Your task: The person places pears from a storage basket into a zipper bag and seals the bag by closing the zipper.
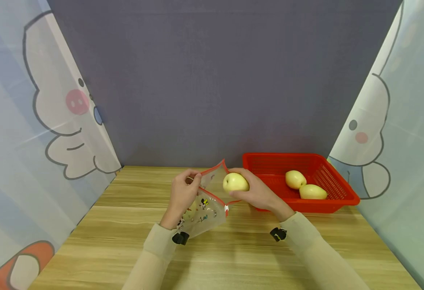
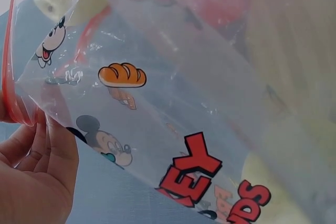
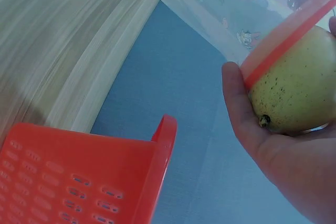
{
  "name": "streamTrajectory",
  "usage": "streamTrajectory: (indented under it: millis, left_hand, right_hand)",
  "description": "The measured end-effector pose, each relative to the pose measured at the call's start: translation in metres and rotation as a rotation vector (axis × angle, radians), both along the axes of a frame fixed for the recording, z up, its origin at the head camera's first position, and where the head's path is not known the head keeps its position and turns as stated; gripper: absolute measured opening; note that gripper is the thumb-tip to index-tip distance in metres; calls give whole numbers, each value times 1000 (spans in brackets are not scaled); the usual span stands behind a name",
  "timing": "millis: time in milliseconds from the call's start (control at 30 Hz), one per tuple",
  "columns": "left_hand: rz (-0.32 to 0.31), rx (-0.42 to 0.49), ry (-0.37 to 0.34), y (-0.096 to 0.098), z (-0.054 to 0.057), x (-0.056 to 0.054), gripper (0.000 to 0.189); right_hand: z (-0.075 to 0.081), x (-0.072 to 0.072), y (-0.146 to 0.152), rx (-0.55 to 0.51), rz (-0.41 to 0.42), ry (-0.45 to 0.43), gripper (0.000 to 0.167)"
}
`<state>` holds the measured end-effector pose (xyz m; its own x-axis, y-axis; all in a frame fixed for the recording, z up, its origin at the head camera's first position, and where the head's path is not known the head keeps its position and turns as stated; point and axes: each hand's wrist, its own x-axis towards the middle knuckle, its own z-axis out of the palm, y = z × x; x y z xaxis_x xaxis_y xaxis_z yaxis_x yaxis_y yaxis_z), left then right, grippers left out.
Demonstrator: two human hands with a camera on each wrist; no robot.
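Note:
My left hand pinches the red-edged rim of a clear plastic zip bag printed with cartoon figures. The bag's mouth gapes, and a white slider sits at its near corner. My right hand grips a pale yellow pear at that mouth. In the right wrist view, the stem end of this pear faces the camera, and the bag's red edge crosses over it. Through the film low in the bag shows another pale yellow pear, partly blurred by the plastic.
To the right stands a red plastic basket with slotted walls. Two pears, one farther back and one nearer, lie in it. A wooden table lies beneath, with a grey cloth behind and patterned curtains at both sides.

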<state>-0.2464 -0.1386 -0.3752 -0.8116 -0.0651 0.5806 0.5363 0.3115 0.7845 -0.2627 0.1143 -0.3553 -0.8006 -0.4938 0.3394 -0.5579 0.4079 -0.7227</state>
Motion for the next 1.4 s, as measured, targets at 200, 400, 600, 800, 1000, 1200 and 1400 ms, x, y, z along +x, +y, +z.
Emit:
streamTrajectory:
  millis: [200,400,600,800,1000,1200,1400]
  left_hand:
    - [3,2,-4,1,2,1,14]
    - [6,10,-9,1,3,1,16]
    - [34,2,13,-2,3,-1,17]
    - [33,4,32,-3,4,-2,18]
    - [30,-2,35,-3,2,-3,16]
    - [27,-10,24,-3,2,-3,15]
    - [28,-6,12,-2,2,-1,15]
  right_hand:
    - [-1,0,-4,43,-5,-7,66]
    - [1,-1,-4,93,14,-11,67]
    - [2,-3,2,163,32,-17,56]
    - [10,-1,3,153,41,-6,46]
    - [17,-1,7,175,31,5,40]
    - [26,-3,10,239,33,16,38]
    - [34,-3,14,308,-2,23,41]
